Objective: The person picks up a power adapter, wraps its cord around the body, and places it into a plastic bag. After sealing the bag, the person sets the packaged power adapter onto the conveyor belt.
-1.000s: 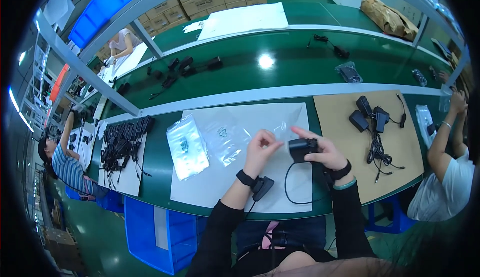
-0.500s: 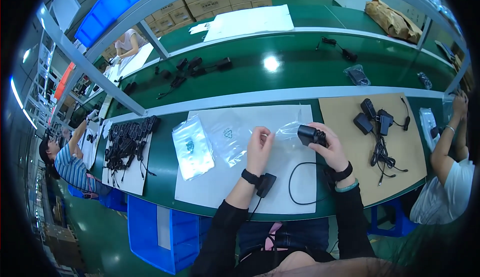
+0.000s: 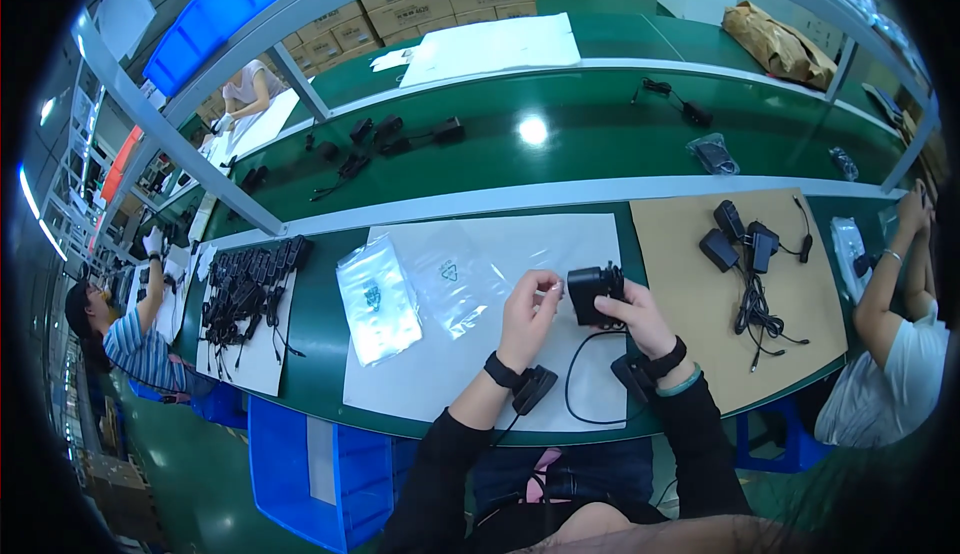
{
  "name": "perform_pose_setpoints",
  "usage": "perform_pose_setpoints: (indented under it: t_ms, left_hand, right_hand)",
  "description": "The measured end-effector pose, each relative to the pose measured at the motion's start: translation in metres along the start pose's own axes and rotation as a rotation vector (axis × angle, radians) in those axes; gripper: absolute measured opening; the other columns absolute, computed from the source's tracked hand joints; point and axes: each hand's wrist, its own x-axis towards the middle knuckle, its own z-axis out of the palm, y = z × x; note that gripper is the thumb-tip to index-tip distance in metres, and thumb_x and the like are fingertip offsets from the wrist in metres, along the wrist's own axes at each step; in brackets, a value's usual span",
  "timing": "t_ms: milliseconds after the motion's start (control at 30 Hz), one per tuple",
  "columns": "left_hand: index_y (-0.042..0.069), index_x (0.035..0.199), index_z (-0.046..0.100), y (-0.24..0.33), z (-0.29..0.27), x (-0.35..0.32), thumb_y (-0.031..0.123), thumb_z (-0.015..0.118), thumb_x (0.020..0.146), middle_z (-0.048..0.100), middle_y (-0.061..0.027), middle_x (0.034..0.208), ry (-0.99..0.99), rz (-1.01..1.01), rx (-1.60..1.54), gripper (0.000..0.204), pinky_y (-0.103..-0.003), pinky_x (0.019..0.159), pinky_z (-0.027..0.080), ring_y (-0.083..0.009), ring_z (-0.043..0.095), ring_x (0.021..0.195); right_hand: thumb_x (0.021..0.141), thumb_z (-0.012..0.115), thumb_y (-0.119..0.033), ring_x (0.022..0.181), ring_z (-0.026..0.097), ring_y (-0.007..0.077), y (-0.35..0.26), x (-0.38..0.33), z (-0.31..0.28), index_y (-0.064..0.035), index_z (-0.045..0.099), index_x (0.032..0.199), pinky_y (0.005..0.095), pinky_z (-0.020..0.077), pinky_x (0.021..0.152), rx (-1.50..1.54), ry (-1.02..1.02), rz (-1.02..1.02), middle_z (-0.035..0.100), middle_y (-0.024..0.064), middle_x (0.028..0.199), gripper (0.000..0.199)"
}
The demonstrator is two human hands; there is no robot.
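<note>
My right hand (image 3: 645,322) grips a black power adapter (image 3: 588,297), with its dark cable bunched against the far side. Close to the adapter's left side is my left hand (image 3: 530,316), its fingers curled and thumb and forefinger pinched; anything between them is too small to make out. Both hands are over a white sheet (image 3: 400,394). A stack of clear plastic bags (image 3: 378,299) lies on its left part, and a loose clear bag (image 3: 458,292) overlaps the stack's right side. Black boxes with cables sit at both of my wrists.
On the right, several adapters (image 3: 760,246) with cables lie on brown cardboard (image 3: 680,254). Many black adapters (image 3: 245,289) are piled at left. A rail (image 3: 460,206) separates the far green surface (image 3: 570,164). Co-workers sit at both sides; blue bins (image 3: 290,454) stand below.
The adapter has come nearer to me and turned more upright in my right hand. My left hand has moved closer to it, and the clear film that stretched between my hands no longer shows there.
</note>
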Motion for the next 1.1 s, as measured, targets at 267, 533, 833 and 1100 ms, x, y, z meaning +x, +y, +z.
perform_pose_setpoints:
  t_ms: [267, 533, 833, 1100]
  left_hand:
    - [0.002, 0.096, 0.054, -0.010, 0.002, 0.001, 0.012, 0.052, 0.090, 0.054, -0.0011, 0.084, -0.021, -0.272, -0.569, 0.011, -0.021, 0.063, 0.042, -0.0073, 0.051, 0.074]
    - [0.003, 0.093, 0.056, 0.000, 0.010, -0.001, 0.010, 0.055, 0.086, 0.055, -0.0043, 0.081, 0.033, -0.055, -0.235, 0.009, -0.024, 0.061, 0.042, -0.0138, 0.052, 0.069]
    - [0.006, 0.089, 0.060, -0.001, -0.007, 0.010, 0.006, 0.062, 0.077, 0.057, -0.0100, 0.082, -0.248, 0.440, 0.403, 0.013, -0.030, 0.060, 0.046, -0.0267, 0.057, 0.073]
    - [0.007, 0.092, 0.062, 0.004, 0.005, 0.003, 0.007, 0.064, 0.077, 0.057, -0.0078, 0.081, -0.195, 0.199, 0.133, 0.016, -0.032, 0.062, 0.048, -0.0263, 0.057, 0.072]
  right_hand:
    - [0.081, 0.062, -0.028, 0.091, 0.061, 0.0269, 0.015, 0.011, 0.008, -0.0063, 0.048, 0.124, 0.0340, 0.0486, 0.078, -0.838, 0.223, -0.576, 0.059, 0.0115, 0.112, 0.050]
    - [0.081, 0.061, -0.026, 0.086, 0.061, 0.0266, 0.002, 0.005, 0.022, -0.0048, 0.052, 0.115, 0.0327, 0.0474, 0.075, -1.073, 0.130, -0.182, 0.062, 0.0124, 0.103, 0.041]
    - [0.086, 0.059, -0.020, 0.074, 0.054, 0.0082, 0.010, 0.015, -0.011, -0.0036, 0.058, 0.103, 0.0207, 0.0449, 0.062, 0.019, -0.024, -0.100, 0.060, 0.0003, 0.085, 0.024]
    - [0.088, 0.052, -0.010, 0.079, 0.055, 0.0057, 0.001, 0.010, -0.003, -0.0038, 0.042, 0.131, 0.0177, 0.0454, 0.065, 0.061, 0.055, -0.088, 0.059, 0.0015, 0.097, 0.045]
